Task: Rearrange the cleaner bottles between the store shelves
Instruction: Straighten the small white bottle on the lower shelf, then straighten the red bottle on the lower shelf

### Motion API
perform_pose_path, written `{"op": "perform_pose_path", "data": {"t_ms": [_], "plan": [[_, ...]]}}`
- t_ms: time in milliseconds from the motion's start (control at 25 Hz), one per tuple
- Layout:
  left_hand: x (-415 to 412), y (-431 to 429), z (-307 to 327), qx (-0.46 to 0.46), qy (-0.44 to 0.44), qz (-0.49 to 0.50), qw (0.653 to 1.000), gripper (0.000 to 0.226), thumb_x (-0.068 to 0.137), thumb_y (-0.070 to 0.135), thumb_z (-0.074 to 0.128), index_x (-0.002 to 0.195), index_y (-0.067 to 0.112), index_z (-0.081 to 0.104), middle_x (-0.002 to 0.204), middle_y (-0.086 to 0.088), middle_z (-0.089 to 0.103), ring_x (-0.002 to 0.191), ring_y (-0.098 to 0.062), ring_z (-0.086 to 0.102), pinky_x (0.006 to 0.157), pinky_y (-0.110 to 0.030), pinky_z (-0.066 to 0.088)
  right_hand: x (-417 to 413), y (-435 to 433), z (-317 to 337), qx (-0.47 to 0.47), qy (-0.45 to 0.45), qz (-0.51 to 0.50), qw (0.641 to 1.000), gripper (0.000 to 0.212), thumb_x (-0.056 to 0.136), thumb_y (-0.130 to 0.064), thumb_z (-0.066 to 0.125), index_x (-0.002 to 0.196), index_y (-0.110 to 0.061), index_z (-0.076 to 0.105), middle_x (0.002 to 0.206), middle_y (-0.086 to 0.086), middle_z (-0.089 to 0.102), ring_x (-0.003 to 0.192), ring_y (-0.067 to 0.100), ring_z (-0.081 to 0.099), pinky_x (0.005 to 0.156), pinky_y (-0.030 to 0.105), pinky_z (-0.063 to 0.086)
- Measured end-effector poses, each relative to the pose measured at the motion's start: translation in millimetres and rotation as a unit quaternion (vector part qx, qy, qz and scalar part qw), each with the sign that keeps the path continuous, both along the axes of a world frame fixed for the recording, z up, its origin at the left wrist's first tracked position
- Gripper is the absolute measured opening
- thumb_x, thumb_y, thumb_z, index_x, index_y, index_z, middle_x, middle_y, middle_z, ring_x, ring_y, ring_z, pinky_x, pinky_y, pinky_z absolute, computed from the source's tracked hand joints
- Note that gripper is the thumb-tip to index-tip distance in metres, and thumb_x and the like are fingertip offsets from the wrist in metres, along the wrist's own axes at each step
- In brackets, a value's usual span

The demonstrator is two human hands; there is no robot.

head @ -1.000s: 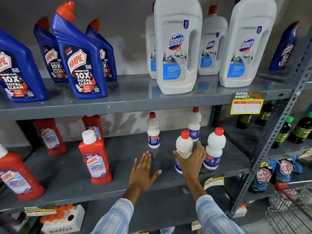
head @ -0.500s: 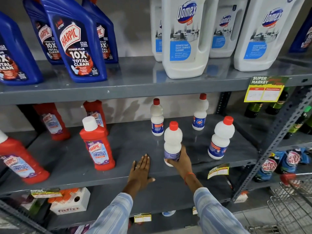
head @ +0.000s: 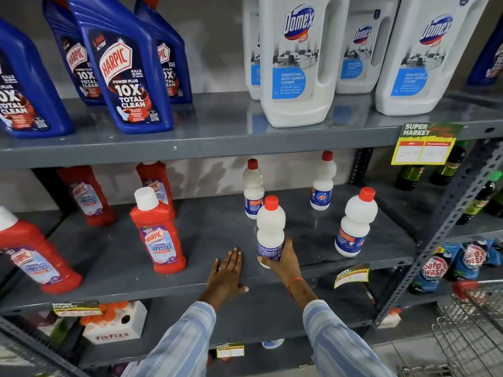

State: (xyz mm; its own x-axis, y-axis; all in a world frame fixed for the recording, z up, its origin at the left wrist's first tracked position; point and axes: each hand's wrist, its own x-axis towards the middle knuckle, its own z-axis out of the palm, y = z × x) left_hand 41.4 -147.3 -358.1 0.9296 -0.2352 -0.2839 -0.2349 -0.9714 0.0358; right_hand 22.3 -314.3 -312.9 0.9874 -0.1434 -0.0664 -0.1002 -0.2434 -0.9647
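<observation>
My right hand (head: 280,257) wrapped round base of small white red-capped bottle (head: 270,229), pulled since a second ago from beside its neighbour (head: 353,221) to middle shelf (head: 212,232) front edge. Left hand (head: 226,273) open, flat on shelf. Likely leaving for another shelf.

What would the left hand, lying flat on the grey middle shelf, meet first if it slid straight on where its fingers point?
Probably nothing soon: the left hand points across bare grey metal shelf. The small white red-capped bottle stands nearest that line; depth is unclear.
</observation>
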Motion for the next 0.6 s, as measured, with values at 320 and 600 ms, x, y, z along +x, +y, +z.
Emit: {"op": "perform_pose_path", "data": {"t_ms": [320,600], "plan": [[-5,27,49,-0.140,-0.215,-0.045,0.966,0.068,0.090,0.041,0.048,0.146,0.008,0.027,0.155,-0.009,0.023,0.143,-0.022,0.021,0.116,-0.038,0.004,-44,55,23,-0.101,-0.248,-0.219,0.938,0.046,0.081,-0.035,0.065,0.117,-0.009,0.053,0.113,0.012,0.052,0.104,0.021,0.047,0.089,0.032,0.045],[-47,131,65,-0.220,-0.461,0.042,0.859,0.066,0.092,0.039,0.039,0.146,0.005,0.023,0.154,-0.012,0.022,0.143,-0.023,0.016,0.117,-0.042,0.009,-32,176,30,-0.060,-0.252,-0.057,0.964,0.023,0.089,-0.023,0.057,0.110,-0.012,0.054,0.102,-0.002,0.051,0.079,0.009,0.056,0.073,0.023,0.049]]}}
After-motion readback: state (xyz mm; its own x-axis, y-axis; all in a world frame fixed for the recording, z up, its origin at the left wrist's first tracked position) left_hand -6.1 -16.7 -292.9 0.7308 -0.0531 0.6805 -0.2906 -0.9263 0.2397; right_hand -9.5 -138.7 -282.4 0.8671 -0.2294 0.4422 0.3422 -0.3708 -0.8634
